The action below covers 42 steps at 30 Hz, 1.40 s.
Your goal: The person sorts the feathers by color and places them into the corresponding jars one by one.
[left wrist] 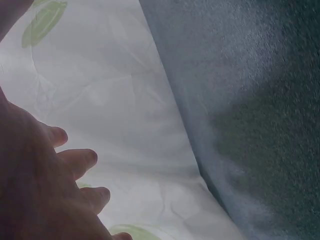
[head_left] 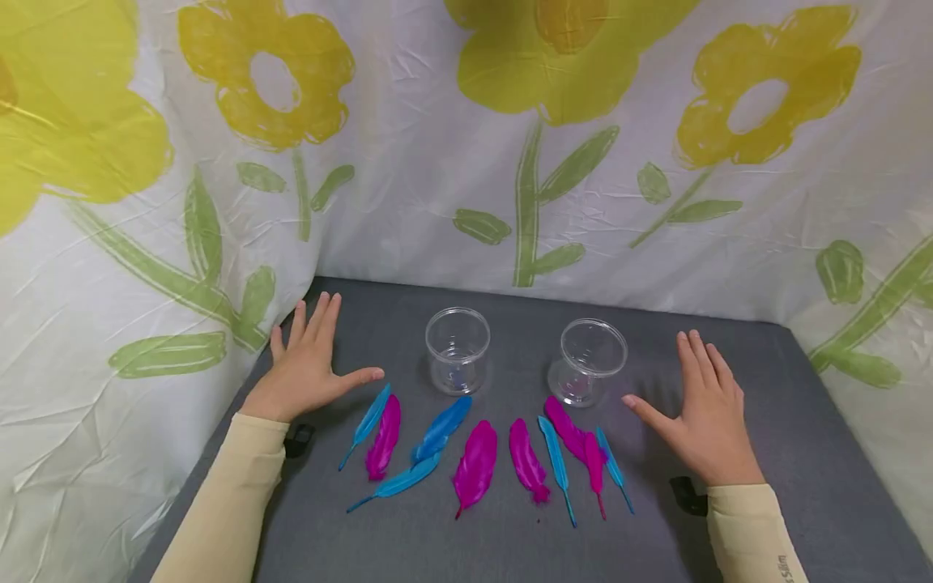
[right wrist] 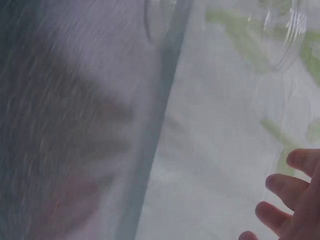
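My left hand is spread with straight fingers at the left of the table, thumb pointing toward a light blue feather. At the right, my right hand has its fingers extended and thumb out, holding nothing. Between the hands lies a loose row of blue and magenta feathers, including a broad magenta feather, a darker blue feather and a slim blue feather. Behind the row stand two transparent cups, the left cup and the right cup, nearest my right thumb. The left wrist view shows my fingers apart.
Dark grey cloth covers the table. A white curtain with yellow flowers and green leaves rises along the back and both sides, close to the table's edges. Small black devices sit at both wrists.
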Tool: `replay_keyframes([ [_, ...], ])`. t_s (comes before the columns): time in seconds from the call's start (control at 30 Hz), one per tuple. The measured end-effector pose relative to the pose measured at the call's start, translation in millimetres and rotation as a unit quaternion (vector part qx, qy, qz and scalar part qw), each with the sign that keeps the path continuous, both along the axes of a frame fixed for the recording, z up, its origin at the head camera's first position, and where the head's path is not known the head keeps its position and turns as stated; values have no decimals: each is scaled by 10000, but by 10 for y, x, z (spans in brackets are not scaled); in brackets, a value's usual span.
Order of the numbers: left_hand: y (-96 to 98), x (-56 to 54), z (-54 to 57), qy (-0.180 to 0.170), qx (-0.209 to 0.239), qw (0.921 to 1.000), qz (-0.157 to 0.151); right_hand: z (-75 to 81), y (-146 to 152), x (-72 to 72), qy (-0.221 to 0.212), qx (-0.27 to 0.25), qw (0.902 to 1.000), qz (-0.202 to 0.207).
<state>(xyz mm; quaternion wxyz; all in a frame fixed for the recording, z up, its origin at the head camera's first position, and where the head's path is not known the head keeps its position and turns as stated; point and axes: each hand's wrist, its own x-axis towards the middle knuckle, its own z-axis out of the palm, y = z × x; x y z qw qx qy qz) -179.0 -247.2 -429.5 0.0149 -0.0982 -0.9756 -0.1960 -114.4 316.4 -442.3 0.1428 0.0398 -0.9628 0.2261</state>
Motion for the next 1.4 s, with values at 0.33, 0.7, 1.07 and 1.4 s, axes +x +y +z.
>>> replay_keyframes([
  [0.33,105,21,-42,-163,85,9997,-171,47,-317,42,230,-255,9991,252],
  [0.7,303,-134,-73,-205,454,9968,-623,109,-995,94,666,-254,9928,960],
  [1.07,553,-137,28,-419,705,9910,-1056,123,-1580,157,621,50,9815,1812],
  [1.4,650,-223,74,-395,734,9872,-1363,102,-2145,266,649,504,9572,2775],
])
